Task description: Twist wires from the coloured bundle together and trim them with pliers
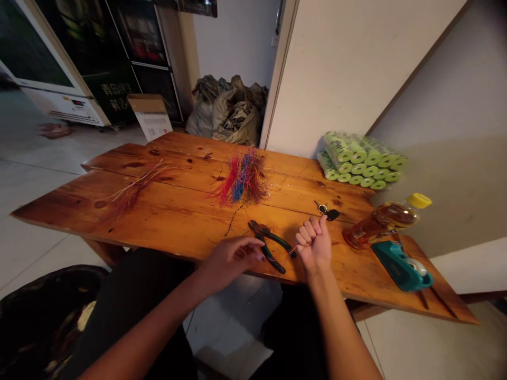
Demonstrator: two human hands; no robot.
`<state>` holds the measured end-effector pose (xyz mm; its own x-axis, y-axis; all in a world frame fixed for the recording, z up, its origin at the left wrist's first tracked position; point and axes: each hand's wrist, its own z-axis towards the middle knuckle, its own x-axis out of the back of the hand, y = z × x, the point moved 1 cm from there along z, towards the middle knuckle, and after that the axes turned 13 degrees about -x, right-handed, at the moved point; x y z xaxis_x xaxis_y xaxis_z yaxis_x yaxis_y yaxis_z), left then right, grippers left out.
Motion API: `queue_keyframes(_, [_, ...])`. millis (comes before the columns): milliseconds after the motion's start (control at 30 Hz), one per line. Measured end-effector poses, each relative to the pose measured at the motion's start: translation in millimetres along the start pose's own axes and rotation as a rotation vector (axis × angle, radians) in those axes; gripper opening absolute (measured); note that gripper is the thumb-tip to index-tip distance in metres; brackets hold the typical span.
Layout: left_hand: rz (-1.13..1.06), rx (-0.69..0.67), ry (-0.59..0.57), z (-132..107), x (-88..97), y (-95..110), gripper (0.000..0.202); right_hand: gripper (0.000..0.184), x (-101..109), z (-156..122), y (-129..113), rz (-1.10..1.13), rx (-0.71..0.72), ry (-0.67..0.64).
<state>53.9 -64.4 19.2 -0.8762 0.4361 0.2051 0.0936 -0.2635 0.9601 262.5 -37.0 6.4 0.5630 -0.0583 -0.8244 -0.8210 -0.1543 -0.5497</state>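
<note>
My right hand [315,245] is closed in a fist above the table's front edge, thumb up. Thin reddish wires [291,252] poke out of its left side. To the left, my left hand [233,261] hovers with fingers loosely bent and apart from the thumb; I see nothing held in it. Just beyond it lie cutting pliers [267,240] with dark green handles, their jaws pointing away to the left. A tangled heap of red, blue and yellowish thin wires [243,179] rests farther back. Another loose bunch of wires [138,184] is spread on the left.
On the wooden table [190,221] are keys [327,211], a drink bottle [380,224] with a yellow cap, a teal tape dispenser [402,266] and wrapped green rolls [360,161]. Sacks [229,111] and a cardboard box [150,116] stand behind. A black bin [43,311] is at lower left.
</note>
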Motion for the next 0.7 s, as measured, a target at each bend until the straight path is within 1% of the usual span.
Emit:
queue_keyframes(67, [0.078,-0.008,-0.005,-1,-11.4,3,0.036,0.049,-4,2,6,-0.001,-0.038,-0.004])
queue_keyframes(100, [0.123,-0.020,0.001,-1,-15.3,3,0.035,0.049,-6,3,9,0.002,-0.054,-0.009])
queue_keyframes(167, [0.213,-0.065,-0.001,1,-19.4,3,0.022,0.049,-9,4,13,0.010,-0.077,-0.018])
queue_keyframes(200, [0.249,-0.095,-0.010,2,-19.9,3,0.016,0.049,-10,5,14,0.015,-0.086,-0.023])
queue_keyframes(233, [0.277,-0.127,-0.017,3,-19.3,3,0.013,0.049,-11,5,15,0.021,-0.094,-0.027])
queue_keyframes(333, [0.345,-0.196,0.011,5,-11.4,2,0.018,0.048,-9,5,11,0.044,-0.090,-0.027])
queue_keyframes(400, [0.376,-0.207,0.036,4,-0.8,1,0.019,0.048,-4,4,3,0.068,-0.051,-0.019])
queue_keyframes(500, [0.376,-0.180,0.069,1,23.6,-4,0.019,0.049,5,2,-12,0.122,0.032,-0.013])
queue_keyframes(567, [0.336,-0.135,0.147,-1,44.0,-10,0.020,0.049,11,0,-21,0.155,0.072,-0.020])
queue_keyframes(633, [0.268,-0.077,0.262,-5,63.8,-19,0.019,0.049,16,-2,-27,0.173,0.096,-0.028])
queue_keyframes(700, [0.239,-0.027,0.350,-8,79.4,-30,0.020,0.049,19,-3,-30,0.176,0.104,-0.024])
